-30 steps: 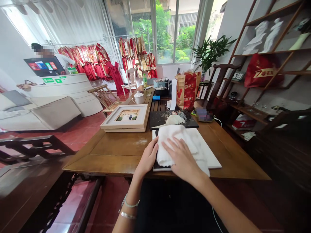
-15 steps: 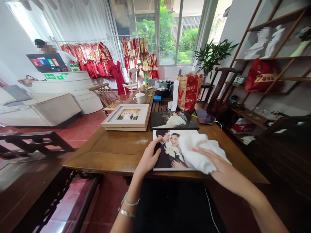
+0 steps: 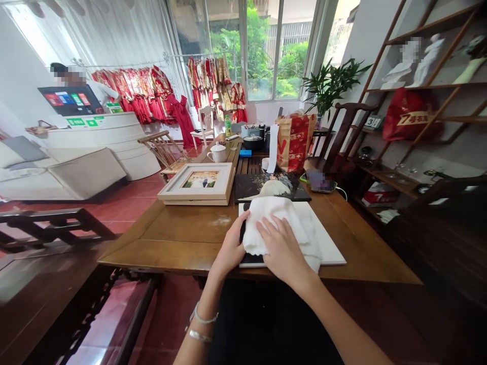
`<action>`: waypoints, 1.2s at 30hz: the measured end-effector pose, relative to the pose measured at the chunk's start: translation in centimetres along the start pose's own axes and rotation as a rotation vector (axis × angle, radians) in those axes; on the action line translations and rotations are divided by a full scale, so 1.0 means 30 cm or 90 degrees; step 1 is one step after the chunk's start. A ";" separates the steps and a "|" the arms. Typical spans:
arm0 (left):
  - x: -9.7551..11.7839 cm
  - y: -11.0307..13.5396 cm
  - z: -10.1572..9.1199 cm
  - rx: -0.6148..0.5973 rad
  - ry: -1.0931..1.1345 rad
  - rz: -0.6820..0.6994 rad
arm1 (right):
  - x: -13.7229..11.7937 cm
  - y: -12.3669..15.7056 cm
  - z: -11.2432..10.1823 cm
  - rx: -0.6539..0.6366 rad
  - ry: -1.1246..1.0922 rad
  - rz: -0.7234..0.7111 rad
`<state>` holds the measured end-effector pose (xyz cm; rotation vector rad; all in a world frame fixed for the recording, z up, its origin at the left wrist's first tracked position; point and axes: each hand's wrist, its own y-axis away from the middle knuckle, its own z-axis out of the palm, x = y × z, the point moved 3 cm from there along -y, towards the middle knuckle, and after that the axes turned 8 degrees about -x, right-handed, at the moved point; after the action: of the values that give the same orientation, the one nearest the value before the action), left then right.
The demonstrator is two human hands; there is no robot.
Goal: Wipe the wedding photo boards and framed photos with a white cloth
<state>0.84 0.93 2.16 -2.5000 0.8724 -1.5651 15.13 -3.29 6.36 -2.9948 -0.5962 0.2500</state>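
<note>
A flat photo panel [image 3: 331,248] lies at the near edge of the wooden table [image 3: 182,238]. A white cloth [image 3: 281,215] covers its left half. My right hand [image 3: 283,248] lies flat on the cloth with fingers spread. My left hand [image 3: 232,246] rests on the panel's left edge, fingers laid along it and touching the cloth. Behind the panel lies a dark photo panel [image 3: 266,186], and to its left a white framed picture [image 3: 200,181].
Farther back on the table stand a white cup [image 3: 217,152], a red paper bag [image 3: 294,142] and a phone [image 3: 320,181]. A dark wooden bench [image 3: 57,228] is at the left, shelves [image 3: 418,126] at the right. A person stands behind a white counter [image 3: 102,137].
My right hand swept the cloth to the right, uncovering the photo, then brought it back left over the picture. My left hand stayed on the panel's left edge.
</note>
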 end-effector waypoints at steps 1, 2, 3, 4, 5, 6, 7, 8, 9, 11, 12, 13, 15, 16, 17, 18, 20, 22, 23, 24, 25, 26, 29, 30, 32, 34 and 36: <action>0.000 0.000 0.000 0.002 -0.004 0.000 | -0.001 0.021 -0.003 -0.010 -0.017 -0.014; -0.001 0.000 0.001 0.002 -0.010 -0.003 | 0.006 0.047 -0.007 -0.023 -0.036 -0.027; -0.002 0.000 0.003 0.001 -0.018 -0.006 | 0.021 0.077 -0.012 -0.040 -0.055 -0.042; -0.004 0.000 0.004 0.000 -0.027 -0.010 | 0.043 0.110 -0.017 -0.060 -0.075 -0.061; -0.006 0.000 0.006 -0.003 -0.036 -0.013 | 0.071 0.146 -0.021 -0.080 -0.093 -0.080; -0.009 0.000 0.007 -0.005 -0.042 -0.015 | 0.105 0.182 -0.026 -0.096 -0.110 -0.095; -0.011 0.000 0.008 -0.008 -0.045 -0.016 | 0.146 0.216 -0.030 -0.109 -0.124 -0.105; -0.013 0.001 0.008 -0.010 -0.046 -0.015 | 0.191 0.247 -0.033 -0.115 -0.135 -0.105; -0.015 0.001 0.009 -0.012 -0.047 -0.014 | 0.240 0.272 -0.035 -0.114 -0.142 -0.099; -0.018 0.002 0.009 -0.015 -0.045 -0.005 | 0.343 0.300 -0.032 -0.105 -0.146 -0.064; -0.018 0.002 0.009 -0.016 -0.043 0.001 | 0.392 0.301 -0.029 -0.096 -0.142 -0.040; -0.018 0.002 0.008 -0.017 -0.041 0.007 | 0.435 0.291 -0.025 -0.084 -0.135 -0.014; -0.016 0.001 0.007 -0.018 -0.039 0.017 | 0.496 0.243 -0.016 -0.058 -0.106 0.029; -0.015 0.000 0.006 -0.018 -0.039 0.022 | 0.510 0.206 -0.011 -0.049 -0.085 0.040; -0.013 -0.001 0.005 -0.019 -0.040 0.025 | 0.513 0.163 -0.007 -0.044 -0.062 0.049; -0.011 -0.002 0.004 -0.021 -0.041 0.027 | 0.507 0.116 -0.004 -0.043 -0.039 0.054; -0.007 -0.003 0.002 -0.023 -0.046 0.027 | 0.476 0.021 -0.001 -0.040 0.000 0.056; -0.003 -0.005 0.000 -0.029 -0.050 0.024 | 0.432 -0.055 -0.001 -0.030 0.017 0.053; -0.002 -0.006 0.000 -0.032 -0.050 0.023 | 0.409 -0.080 -0.002 -0.023 0.019 0.046; 0.000 -0.007 -0.001 -0.036 -0.050 0.021 | 0.386 -0.095 -0.002 -0.018 0.018 0.034; 0.001 -0.007 -0.001 -0.038 -0.049 0.019 | 0.363 -0.099 -0.001 -0.016 0.018 0.018; 0.001 -0.008 -0.001 -0.039 -0.050 0.017 | 0.340 -0.091 0.001 -0.015 0.017 -0.001; 0.000 -0.008 -0.001 -0.032 -0.055 0.015 | 0.271 -0.005 0.005 -0.015 0.016 -0.072; 0.000 -0.009 0.000 -0.029 -0.056 0.018 | 0.249 0.039 0.005 -0.013 0.014 -0.094; -0.001 -0.009 0.001 -0.026 -0.057 0.024 | 0.211 0.133 0.004 -0.009 0.010 -0.131; -0.002 -0.009 0.003 -0.026 -0.057 0.027 | 0.185 0.218 0.002 -0.011 0.007 -0.157; -0.004 -0.009 0.003 -0.026 -0.060 0.028 | 0.178 0.275 -0.001 -0.018 0.004 -0.167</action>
<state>0.99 1.18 2.12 -2.5397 0.9500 -1.4189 23.09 -8.83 4.72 -2.8979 -0.9869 0.2148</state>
